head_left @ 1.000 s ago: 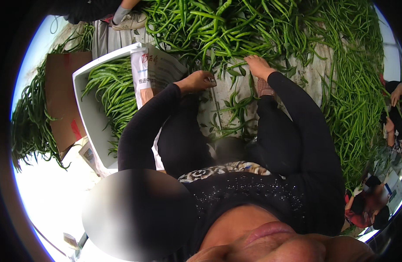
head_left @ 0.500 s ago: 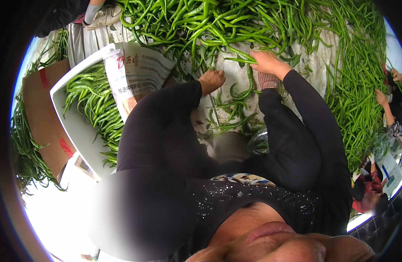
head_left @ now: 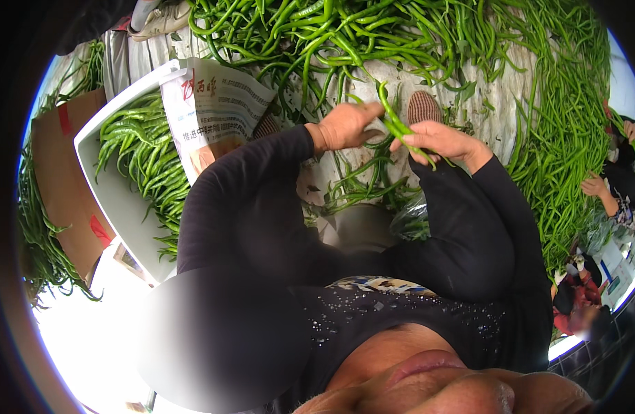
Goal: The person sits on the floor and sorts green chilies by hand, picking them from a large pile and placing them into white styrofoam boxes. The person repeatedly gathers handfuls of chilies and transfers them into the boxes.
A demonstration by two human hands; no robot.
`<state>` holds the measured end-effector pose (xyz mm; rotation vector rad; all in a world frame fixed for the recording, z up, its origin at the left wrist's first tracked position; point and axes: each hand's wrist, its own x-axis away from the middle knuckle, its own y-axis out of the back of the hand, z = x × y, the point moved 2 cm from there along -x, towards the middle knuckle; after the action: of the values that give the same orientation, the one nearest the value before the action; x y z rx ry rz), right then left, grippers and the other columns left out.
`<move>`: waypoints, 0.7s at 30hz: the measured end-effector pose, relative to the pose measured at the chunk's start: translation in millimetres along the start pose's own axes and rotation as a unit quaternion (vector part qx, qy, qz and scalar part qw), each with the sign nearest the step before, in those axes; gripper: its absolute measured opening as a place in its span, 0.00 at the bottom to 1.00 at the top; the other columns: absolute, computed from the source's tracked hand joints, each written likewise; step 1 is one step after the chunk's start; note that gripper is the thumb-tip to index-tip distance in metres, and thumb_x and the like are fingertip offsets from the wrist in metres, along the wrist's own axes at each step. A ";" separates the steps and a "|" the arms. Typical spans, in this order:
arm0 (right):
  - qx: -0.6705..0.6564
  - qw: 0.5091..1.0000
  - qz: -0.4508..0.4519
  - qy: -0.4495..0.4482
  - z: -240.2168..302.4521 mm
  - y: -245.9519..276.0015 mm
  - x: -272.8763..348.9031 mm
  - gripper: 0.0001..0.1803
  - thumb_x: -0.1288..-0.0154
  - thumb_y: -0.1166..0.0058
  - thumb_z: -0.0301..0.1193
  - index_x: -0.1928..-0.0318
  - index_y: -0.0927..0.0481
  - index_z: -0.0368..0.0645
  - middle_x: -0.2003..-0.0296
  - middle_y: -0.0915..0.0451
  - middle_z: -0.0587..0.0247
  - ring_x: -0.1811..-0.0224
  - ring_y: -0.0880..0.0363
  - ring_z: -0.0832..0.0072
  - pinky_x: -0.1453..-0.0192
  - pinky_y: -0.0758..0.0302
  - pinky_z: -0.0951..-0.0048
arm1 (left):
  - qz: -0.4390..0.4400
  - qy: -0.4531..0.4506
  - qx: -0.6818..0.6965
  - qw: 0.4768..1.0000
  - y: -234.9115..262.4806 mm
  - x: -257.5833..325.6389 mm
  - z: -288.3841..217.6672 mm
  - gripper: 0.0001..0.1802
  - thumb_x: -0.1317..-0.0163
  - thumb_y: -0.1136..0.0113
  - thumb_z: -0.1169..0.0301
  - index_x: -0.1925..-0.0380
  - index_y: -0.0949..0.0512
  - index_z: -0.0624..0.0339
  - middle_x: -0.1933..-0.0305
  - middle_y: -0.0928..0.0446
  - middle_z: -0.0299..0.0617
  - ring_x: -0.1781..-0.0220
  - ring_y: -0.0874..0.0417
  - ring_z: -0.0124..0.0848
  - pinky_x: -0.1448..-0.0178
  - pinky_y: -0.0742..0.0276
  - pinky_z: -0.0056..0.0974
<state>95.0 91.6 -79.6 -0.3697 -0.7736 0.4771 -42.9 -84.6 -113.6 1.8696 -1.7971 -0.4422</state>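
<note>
My right hand (head_left: 441, 141) grips long green chili peppers (head_left: 398, 126) between thumb and fingers, their ends pointing up and to the left. Close beside it is my left hand (head_left: 346, 127), its fingers curled and their tips next to the peppers. A bit of green shows above its knuckles, but what lies inside that hand is hidden. Beyond both hands spreads a large heap of green chili peppers (head_left: 310, 31) on a pale sheet (head_left: 497, 90). A few loose peppers (head_left: 359, 181) lie between my legs, under the hands.
At left stands a white crate (head_left: 114, 203) of peppers, with newspaper (head_left: 217, 103) over its side. A cardboard sheet (head_left: 69, 172) leans beyond it. A clear plastic bag (head_left: 410, 219) lies by my leg. More peppers (head_left: 559, 138) cover the right side, where other people's hands (head_left: 594, 185) show.
My right hand has drawn back from the heap toward me with peppers in it. My left hand has moved slightly right, and the two hands are now close together.
</note>
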 end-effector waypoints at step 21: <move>-0.178 0.962 -0.209 -0.009 -36.3 58.0 -191.4 0.18 0.31 0.50 0.36 0.46 0.29 0.39 0.54 0.21 0.62 0.50 0.23 0.71 0.44 0.27 0.66 | -0.164 0.382 0.506 0.756 -12.9 9.9 120.1 0.21 0.36 0.48 0.69 0.45 0.29 0.69 0.54 0.21 0.46 0.58 0.19 0.34 0.60 0.21 0.35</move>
<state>-12.5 32.0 -241.5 -0.5198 -0.9284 -0.0597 -98.4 -110.4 -218.1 2.4640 -1.1217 1.3008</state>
